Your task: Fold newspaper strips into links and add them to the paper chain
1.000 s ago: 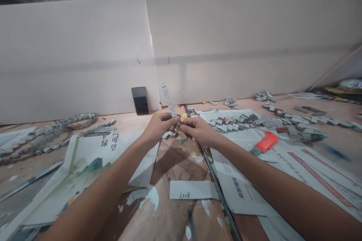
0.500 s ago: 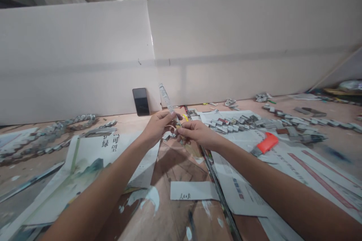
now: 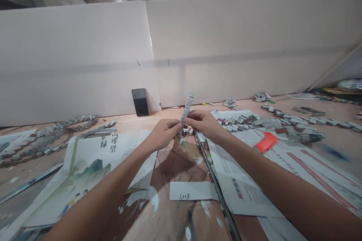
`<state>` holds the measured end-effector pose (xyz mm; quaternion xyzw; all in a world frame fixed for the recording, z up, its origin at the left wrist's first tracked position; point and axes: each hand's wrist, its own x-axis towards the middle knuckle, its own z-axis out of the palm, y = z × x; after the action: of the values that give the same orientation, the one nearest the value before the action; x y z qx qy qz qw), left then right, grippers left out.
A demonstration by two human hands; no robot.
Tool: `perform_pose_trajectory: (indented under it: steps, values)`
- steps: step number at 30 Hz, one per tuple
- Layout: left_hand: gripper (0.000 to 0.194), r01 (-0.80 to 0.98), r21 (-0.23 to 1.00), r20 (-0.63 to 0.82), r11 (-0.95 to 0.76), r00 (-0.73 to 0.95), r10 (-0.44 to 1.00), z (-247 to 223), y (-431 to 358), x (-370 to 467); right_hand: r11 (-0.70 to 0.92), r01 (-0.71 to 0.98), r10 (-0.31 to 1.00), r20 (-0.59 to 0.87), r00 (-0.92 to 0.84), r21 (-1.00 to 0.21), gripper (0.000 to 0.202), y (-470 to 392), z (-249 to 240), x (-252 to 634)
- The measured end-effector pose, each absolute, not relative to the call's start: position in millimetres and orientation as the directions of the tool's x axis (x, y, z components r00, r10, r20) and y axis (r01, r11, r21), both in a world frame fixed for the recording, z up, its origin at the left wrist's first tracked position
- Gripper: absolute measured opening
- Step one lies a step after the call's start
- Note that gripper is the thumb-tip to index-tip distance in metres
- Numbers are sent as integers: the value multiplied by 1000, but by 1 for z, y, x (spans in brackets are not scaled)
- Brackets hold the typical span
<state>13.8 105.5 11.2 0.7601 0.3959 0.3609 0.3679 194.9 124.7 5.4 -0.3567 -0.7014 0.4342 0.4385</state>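
Note:
A narrow strip of printed paper (image 3: pixel 187 107) stands upright between my hands, pinched near its lower part. My left hand (image 3: pixel 164 133) is closed, thumb and fingertips pressing the strip from the left. From the right, my right hand (image 3: pixel 203 125) grips the same strip between thumb and index finger. Below the fingertips the lower end of the strip is partly hidden. Just behind and to the right lies a braid of folded paper links (image 3: pixel 240 122) on newspaper sheets.
A phone (image 3: pixel 140 102) leans on the white wall panel. Newspapers (image 3: pixel 93 169) lie left, more (image 3: pixel 237 180) right. An orange box cutter (image 3: pixel 266 142) rests on the right sheets. A paper chain (image 3: pixel 48 139) coils at left. A white paper strip (image 3: pixel 194 191) and a long dark rod (image 3: pixel 217 188) lie in front.
The paper strip has swung from leaning left to leaning slightly right. My right hand has moved up and a little right, my left hand slightly lower.

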Motion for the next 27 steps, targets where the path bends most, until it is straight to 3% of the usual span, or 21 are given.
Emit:
perform_pose_trajectory:
  steps: [6,10,16,27]
  values:
    - [24,467,722,436,-511,266,860,10,108,14,273,51,926,248,-286,-961,28,121,8,190]
    - [25,429,755,490,-496,133,862,9,107,13,299,11,913,282,-294,-954,28,120,9,189]
    - [16,285,808,497,-515,138,857,11,104,17,306,-141,870,337,-359,-942,26,122,2,186]
    - [14,297,775,555,-558,101,826,9,105,16,427,-154,838,454,-302,-891,23,120,-2,185]
